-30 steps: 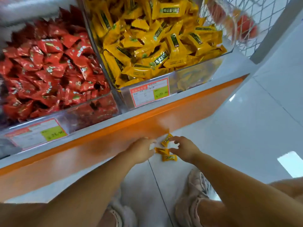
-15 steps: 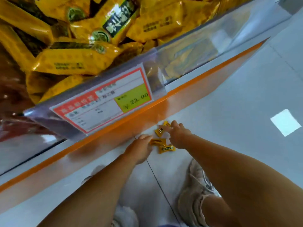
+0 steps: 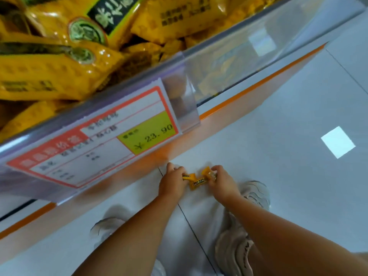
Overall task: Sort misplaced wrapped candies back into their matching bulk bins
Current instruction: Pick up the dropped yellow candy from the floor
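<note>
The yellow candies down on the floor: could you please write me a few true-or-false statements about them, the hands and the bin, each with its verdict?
1. The candies between the hands have yellow wrappers. True.
2. The left hand and the right hand are both down at the floor, fingers curled on candies. True.
3. The price tag on the bin reads 74.90. False: it reads 23.90.
4. The bin holds red candies. False: those showing in it are yellow.
5. The person is barefoot. False: pale shoes show below the arms.
</note>
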Motion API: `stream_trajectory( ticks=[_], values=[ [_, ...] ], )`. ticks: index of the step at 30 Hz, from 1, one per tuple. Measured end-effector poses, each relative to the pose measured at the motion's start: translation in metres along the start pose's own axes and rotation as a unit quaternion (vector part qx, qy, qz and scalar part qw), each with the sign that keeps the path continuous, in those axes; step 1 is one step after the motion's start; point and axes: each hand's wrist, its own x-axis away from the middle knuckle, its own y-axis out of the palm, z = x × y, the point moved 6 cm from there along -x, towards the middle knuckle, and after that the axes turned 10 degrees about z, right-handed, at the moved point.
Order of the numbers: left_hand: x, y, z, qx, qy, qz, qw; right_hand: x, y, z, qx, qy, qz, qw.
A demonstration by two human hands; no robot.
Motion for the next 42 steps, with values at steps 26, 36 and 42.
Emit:
stream_trajectory(
  ticks=[26,36,42],
  values=[
    [0.087,0.028,-0.031,0.342,-0.304,-0.090,0.885,0.067,0.067,0.006,-0.306,0.219,-0.052,0.925],
    [0.095,-0.043,0.005,0.316,-0.140,-0.019,0.938,0.086,0.008,-0.033,-0.397,0.150,-0.052,0.904],
    [0.139,-0.138,0.074,0.258,0.047,0.039,0.964,0.142,-0.089,-0.082,-0.431,-0.048,0.057,0.899]
  ],
)
